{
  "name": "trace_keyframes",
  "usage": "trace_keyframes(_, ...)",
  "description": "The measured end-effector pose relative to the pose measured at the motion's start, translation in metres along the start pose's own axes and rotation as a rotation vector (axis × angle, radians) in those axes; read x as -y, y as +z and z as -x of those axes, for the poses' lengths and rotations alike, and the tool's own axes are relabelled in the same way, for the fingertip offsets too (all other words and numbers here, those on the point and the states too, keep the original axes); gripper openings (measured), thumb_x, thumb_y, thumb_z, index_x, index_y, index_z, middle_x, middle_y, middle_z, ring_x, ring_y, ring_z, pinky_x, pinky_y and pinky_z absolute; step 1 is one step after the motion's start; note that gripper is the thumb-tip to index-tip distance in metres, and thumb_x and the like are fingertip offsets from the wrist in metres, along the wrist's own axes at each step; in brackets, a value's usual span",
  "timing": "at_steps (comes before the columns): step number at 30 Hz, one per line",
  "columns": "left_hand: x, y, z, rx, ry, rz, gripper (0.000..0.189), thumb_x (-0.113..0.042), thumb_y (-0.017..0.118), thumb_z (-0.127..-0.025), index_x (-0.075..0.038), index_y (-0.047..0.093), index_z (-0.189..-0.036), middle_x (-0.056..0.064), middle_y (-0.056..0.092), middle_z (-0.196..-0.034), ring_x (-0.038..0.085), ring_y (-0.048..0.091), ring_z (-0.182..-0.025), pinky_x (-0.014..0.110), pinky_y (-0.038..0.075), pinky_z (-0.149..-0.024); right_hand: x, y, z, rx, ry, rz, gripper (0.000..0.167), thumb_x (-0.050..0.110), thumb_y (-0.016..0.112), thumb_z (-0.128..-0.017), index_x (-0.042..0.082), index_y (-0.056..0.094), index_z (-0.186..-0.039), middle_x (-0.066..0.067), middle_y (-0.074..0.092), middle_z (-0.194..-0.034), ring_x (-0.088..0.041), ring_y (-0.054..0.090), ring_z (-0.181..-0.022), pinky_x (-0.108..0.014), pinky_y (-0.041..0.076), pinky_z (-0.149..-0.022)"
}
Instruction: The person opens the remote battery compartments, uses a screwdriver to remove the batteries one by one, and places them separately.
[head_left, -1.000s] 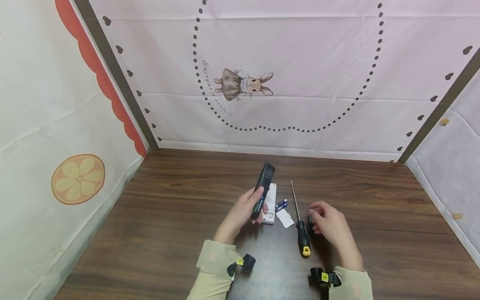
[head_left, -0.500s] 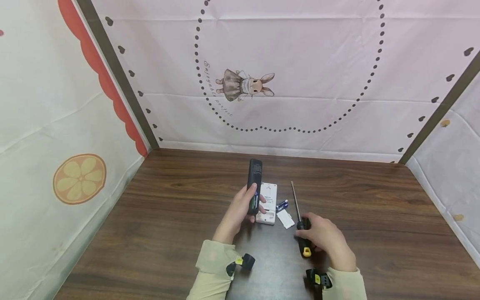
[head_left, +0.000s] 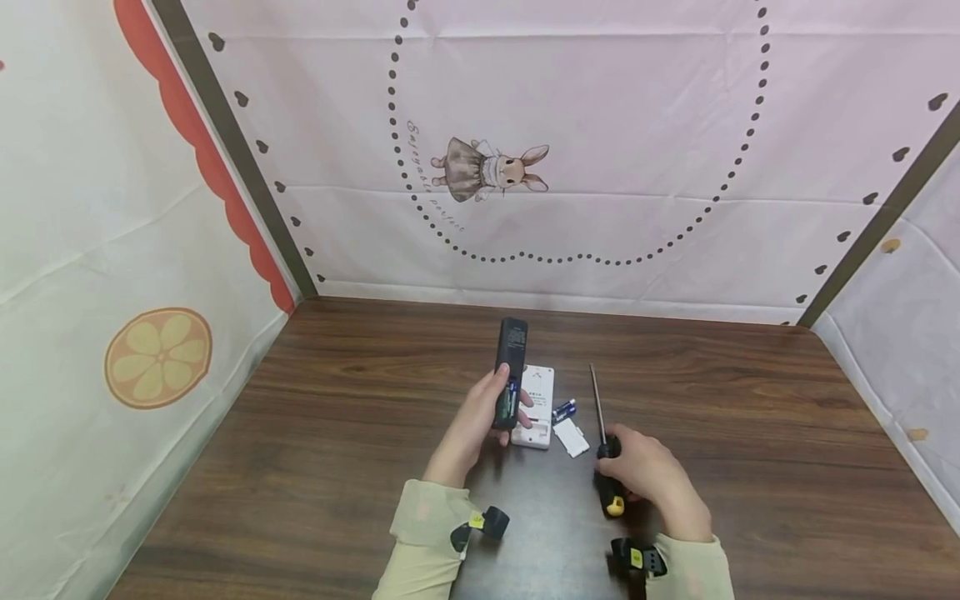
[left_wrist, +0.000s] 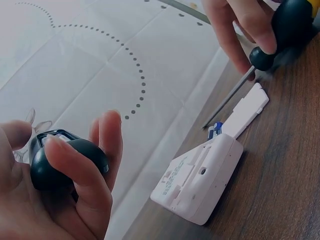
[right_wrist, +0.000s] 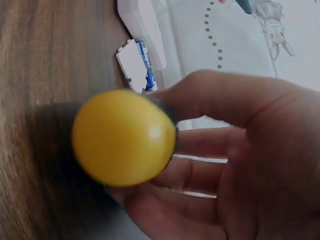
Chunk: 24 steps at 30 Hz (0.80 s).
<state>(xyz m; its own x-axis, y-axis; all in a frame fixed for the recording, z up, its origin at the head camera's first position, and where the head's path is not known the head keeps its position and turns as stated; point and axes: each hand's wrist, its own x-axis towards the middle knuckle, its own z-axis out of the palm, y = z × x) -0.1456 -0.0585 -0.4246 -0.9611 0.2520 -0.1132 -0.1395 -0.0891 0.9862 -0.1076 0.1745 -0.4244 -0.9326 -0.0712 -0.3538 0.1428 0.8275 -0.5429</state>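
My left hand (head_left: 474, 421) grips a black remote control (head_left: 512, 350) by its lower half, back side up. Its battery compartment is uncovered, with a blue battery (head_left: 512, 387) showing inside. My right hand (head_left: 648, 467) holds a screwdriver (head_left: 611, 492) by its black handle, thumb on one side and fingers on the other. The shaft points away from me, and the yellow handle end (right_wrist: 125, 137) fills much of the right wrist view. Beneath and right of the remote lies a white remote (head_left: 537, 392), its back up.
Between the white remote and the screwdriver lie blue batteries (head_left: 564, 409) and a white battery cover (head_left: 572, 437). All rest on a dark wooden table (head_left: 360, 383). A printed cloth wall (head_left: 637, 125) rises behind it, with further cloth walls at both sides.
My right hand has come left from beside the screwdriver and taken its handle; the screwdriver has shifted slightly right. My left hand has turned the black remote more upright and moved it left.
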Motion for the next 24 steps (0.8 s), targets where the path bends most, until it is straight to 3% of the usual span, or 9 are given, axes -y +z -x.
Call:
trace_keyframes(1,0.000,0.000,0.000,-0.004,-0.002,0.000,0.068,-0.061,0.035,-0.086,-0.004,0.044,-0.122,0.022,0.059,-0.094,0.027,0.060,-0.065,0.022,0.039,-0.036,-0.001,-0.001,-0.001,0.000,-0.005,0.001,0.057,0.021,0.060,-0.077,0.008,0.043,-0.130,-0.007,0.055,-0.069,-0.018,0.052,-0.045,-0.030,0.043,-0.047)
trace_keyframes(6,0.000,-0.001,0.000,-0.023,-0.002,0.006,0.060,-0.059,0.037,-0.086,-0.009,0.046,-0.119,0.018,0.060,-0.093,0.027,0.061,-0.066,0.022,0.040,-0.038,-0.003,-0.006,-0.003,-0.075,-0.055,0.030,0.047,0.024,0.056,-0.077,0.008,0.052,-0.121,-0.011,0.060,-0.097,-0.019,0.053,-0.068,-0.036,0.043,-0.060)
trace_keyframes(8,-0.001,-0.002,0.000,-0.024,-0.003,0.002,0.061,-0.059,0.038,-0.086,-0.008,0.046,-0.119,0.016,0.060,-0.093,0.025,0.061,-0.066,0.022,0.041,-0.038,-0.003,-0.009,-0.003,-0.115,-0.061,0.020,0.044,0.025,0.053,-0.079,0.008,0.053,-0.119,-0.012,0.059,-0.100,-0.019,0.052,-0.072,-0.036,0.042,-0.063)
trace_keyframes(12,-0.002,-0.007,-0.001,-0.016,-0.003,0.028,0.062,-0.058,0.039,-0.086,-0.008,0.045,-0.122,0.018,0.059,-0.095,0.023,0.063,-0.069,0.025,0.045,-0.041,-0.004,-0.012,-0.001,-0.163,-0.057,-0.093,0.040,0.021,0.050,-0.081,0.007,0.052,-0.118,-0.012,0.059,-0.096,-0.015,0.057,-0.061,-0.031,0.047,-0.056)
trace_keyframes(15,-0.003,-0.013,0.000,-0.017,-0.007,0.085,0.059,-0.058,0.042,-0.085,-0.015,0.046,-0.125,0.019,0.058,-0.096,0.026,0.063,-0.075,0.029,0.048,-0.048,-0.005,-0.014,0.000,-0.193,-0.064,-0.165,0.037,0.017,0.051,-0.081,0.007,0.050,-0.116,-0.014,0.058,-0.098,-0.014,0.058,-0.058,-0.028,0.049,-0.051)
trace_keyframes(18,-0.004,-0.020,0.001,-0.031,-0.016,0.127,0.055,-0.058,0.045,-0.084,-0.023,0.048,-0.126,0.017,0.057,-0.097,0.028,0.062,-0.083,0.035,0.051,-0.057,-0.004,-0.016,0.001,-0.236,-0.077,-0.178,0.033,0.017,0.054,-0.081,0.008,0.051,-0.113,-0.013,0.057,-0.097,-0.015,0.058,-0.058,-0.027,0.049,-0.049)
trace_keyframes(24,-0.004,-0.029,0.001,-0.067,-0.025,0.163,0.055,-0.056,0.048,-0.084,-0.024,0.045,-0.129,0.017,0.056,-0.105,0.031,0.057,-0.097,0.047,0.048,-0.074,0.000,-0.022,0.008,-0.244,-0.178,-0.159,0.029,0.031,0.064,-0.081,0.018,0.056,-0.106,-0.004,0.059,-0.089,-0.015,0.054,-0.054,-0.027,0.046,-0.048)
